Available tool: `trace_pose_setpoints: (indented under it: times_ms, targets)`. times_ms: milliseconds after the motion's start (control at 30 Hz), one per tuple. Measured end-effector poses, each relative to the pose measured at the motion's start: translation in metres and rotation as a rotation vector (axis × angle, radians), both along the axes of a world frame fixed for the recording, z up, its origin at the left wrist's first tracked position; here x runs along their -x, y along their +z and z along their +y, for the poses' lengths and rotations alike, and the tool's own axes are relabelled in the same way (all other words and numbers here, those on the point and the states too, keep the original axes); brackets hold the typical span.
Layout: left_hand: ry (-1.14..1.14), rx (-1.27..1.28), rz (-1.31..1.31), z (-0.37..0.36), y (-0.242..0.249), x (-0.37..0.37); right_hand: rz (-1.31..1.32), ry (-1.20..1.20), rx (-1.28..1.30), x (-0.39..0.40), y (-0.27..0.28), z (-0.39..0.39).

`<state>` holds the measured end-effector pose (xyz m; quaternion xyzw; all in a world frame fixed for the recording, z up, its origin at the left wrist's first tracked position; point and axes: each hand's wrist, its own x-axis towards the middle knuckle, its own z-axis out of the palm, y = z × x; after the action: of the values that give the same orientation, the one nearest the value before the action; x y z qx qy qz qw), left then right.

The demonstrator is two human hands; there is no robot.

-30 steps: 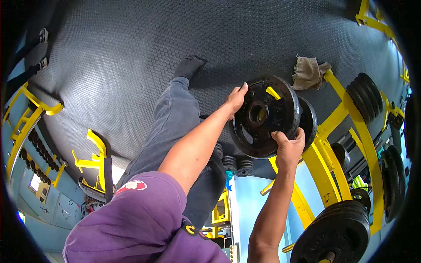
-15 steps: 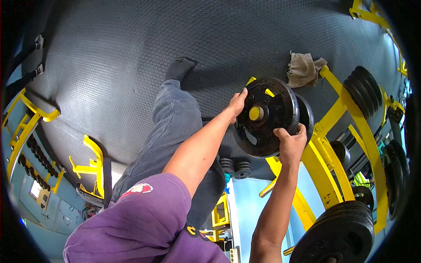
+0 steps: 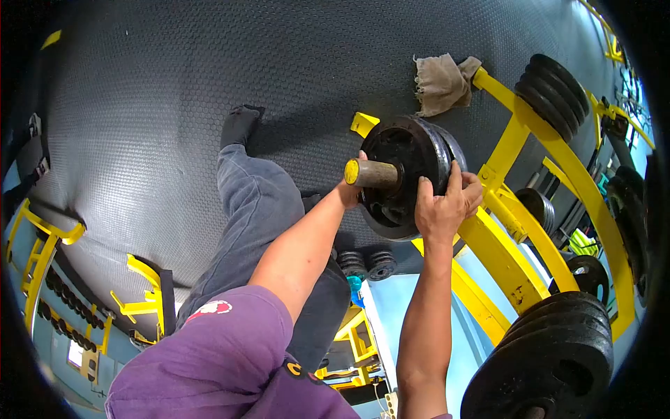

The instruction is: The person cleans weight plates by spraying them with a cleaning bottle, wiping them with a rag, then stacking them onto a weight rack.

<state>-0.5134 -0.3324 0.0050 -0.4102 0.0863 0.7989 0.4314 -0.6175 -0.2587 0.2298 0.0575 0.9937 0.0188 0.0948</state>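
Note:
A black weight plate (image 3: pixel 391 143) sits around a metal peg (image 3: pixel 377 174) with a yellow end, which sticks out well past the plate's face. Close behind it on the same peg is a second black plate (image 3: pixel 450 143). My left hand (image 3: pixel 350 195) is closed on the near plate's left edge, its fingers mostly hidden behind the peg and plate. On the opposite edge, my right hand (image 3: pixel 447 202) grips the rim, thumb on the front face and fingers over the edge towards the second plate.
A yellow rack frame (image 3: pixel 502 258) stands at the right, loaded with black plates (image 3: pixel 551 98) above and a larger stack (image 3: pixel 551 349) below. A beige cloth (image 3: pixel 443 84) lies on the black rubber floor (image 3: pixel 307 63). More plates (image 3: pixel 366 264) rest near my legs.
Both hands have pushed the near plate further along the peg, against the plate behind. More of the peg now shows in front. My right fingers have spread over the rim.

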Motion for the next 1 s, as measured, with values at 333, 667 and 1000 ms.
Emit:
trace_pose_setpoints:
  times_ms: [333, 667, 1000]
  targets:
    - [-0.006, 0.162, 0.019, 0.02, 0.005, 0.001, 0.074, 0.087, -0.165, 0.003, -0.006, 0.016]
    - [-0.102, 0.181, -0.15, 0.008, 0.043, 0.007, 0.209, 0.095, -0.052, -0.023, 0.016, 0.015]
    - [-0.433, 0.365, -0.097, -0.072, 0.154, -0.132, 0.031, -0.145, 0.338, -0.22, 0.082, 0.008]
